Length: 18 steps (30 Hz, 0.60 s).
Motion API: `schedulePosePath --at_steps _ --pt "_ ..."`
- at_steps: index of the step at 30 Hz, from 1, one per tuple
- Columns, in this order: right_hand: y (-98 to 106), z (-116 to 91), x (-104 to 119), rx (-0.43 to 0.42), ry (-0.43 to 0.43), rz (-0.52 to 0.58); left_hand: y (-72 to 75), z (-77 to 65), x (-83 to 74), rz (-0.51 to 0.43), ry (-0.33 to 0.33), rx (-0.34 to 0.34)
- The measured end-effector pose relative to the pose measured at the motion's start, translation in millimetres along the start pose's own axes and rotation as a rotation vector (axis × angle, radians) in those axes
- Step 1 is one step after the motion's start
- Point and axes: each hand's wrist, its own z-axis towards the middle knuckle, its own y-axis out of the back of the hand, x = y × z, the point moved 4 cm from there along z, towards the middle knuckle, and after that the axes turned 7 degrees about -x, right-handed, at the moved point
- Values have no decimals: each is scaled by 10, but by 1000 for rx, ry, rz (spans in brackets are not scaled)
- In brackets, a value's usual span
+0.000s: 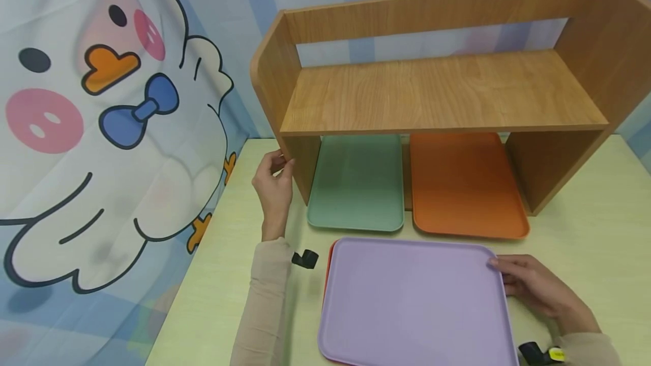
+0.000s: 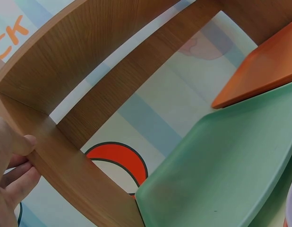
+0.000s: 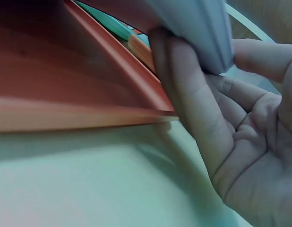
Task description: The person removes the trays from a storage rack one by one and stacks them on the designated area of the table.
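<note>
A lavender tray is pinched at its right edge by my right hand, thumb on top and fingers underneath. The right wrist view shows that edge lifted above a red tray, which lies on the table. From above, only a sliver of the red one shows along the left side. My left hand holds the front edge of the left side panel of a wooden desktop shelf, its thumb and fingers on either side of the board.
Under the shelf board, a green tray lies on the left and an orange tray on the right, both jutting out in front. A curtain with a cartoon duck hangs at the left of the pale table.
</note>
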Motion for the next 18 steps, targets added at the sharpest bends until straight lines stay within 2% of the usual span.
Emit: schedulePosePath --at_steps 5,11,18 --pt "30 -32 16 -79 -20 -152 -3 -5 -15 6 4 3" --pt "72 -62 44 -224 -60 -378 -19 -7 -15 7 10 10" --pt "38 -39 106 -362 -51 -657 -7 -9 -7 3 9 4"
